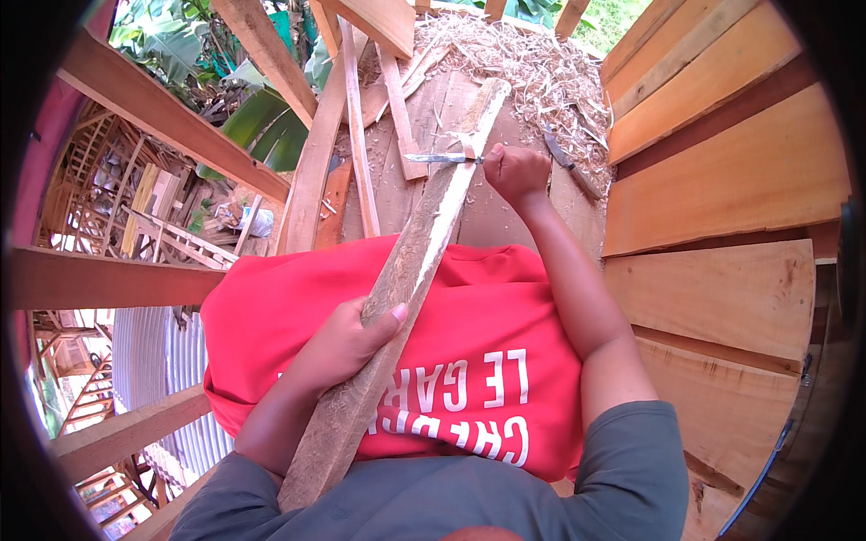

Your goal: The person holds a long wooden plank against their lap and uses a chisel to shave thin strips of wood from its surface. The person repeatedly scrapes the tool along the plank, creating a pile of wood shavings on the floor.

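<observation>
A long, rough wooden beam (406,260) slants from my torso across my lap, its far end on the boards ahead. My left hand (358,335) is closed around the beam's near half, thumb on its upper face. Near the far end, my right hand (518,173) makes a fist around the handle of a knife (437,158), which the fingers hide. The blade points left and lies across the beam. Pale, freshly shaved wood runs along the beam's right edge, with a curled shaving by the blade. A red cloth (487,316) with white lettering covers my lap beneath the beam.
Wood shavings (541,68) pile up on the plank floor ahead. A dark curved blade with a wooden handle (577,171) lies right of my right hand. A plank wall (722,171) rises at right. Slanted timbers (338,135) and open railings (117,278) stand at left.
</observation>
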The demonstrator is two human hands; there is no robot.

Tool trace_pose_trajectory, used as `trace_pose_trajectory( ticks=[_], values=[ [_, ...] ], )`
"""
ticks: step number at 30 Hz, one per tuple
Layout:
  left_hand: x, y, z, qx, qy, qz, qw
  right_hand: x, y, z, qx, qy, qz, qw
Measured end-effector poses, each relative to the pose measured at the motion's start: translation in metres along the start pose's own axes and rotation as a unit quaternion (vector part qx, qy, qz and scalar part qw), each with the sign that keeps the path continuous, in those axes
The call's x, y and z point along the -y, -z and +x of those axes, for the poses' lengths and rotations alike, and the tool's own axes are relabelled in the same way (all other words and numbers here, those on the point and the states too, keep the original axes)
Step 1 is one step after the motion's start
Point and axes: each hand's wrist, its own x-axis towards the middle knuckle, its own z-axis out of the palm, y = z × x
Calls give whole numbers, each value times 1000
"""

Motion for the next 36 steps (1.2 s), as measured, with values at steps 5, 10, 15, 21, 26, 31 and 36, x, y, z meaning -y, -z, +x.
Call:
trace_pose_trajectory(
  ticks=[5,10,15,21,26,31,36],
  values=[
    [9,0,3,20,8,-9,1000,-4,7,3,-95,84,-60,990],
    [10,1,-2,17,8,-14,1000,3,19,8,-2,46,-26,999],
    [15,5,0,14,-7,18,1000,6,7,2,192,-110,28,975],
    [10,2,-3,17,-4,7,1000,-1,11,0,23,14,-8,1000],
    [1,-1,-8,19,-1,1,1000,-6,14,4,-109,82,-67,988],
    [4,1,-10,18,2,-16,1000,-2,28,11,-73,48,-50,995],
    [9,6,-7,6,0,-19,1000,1,27,19,102,-226,402,882]
  ],
)
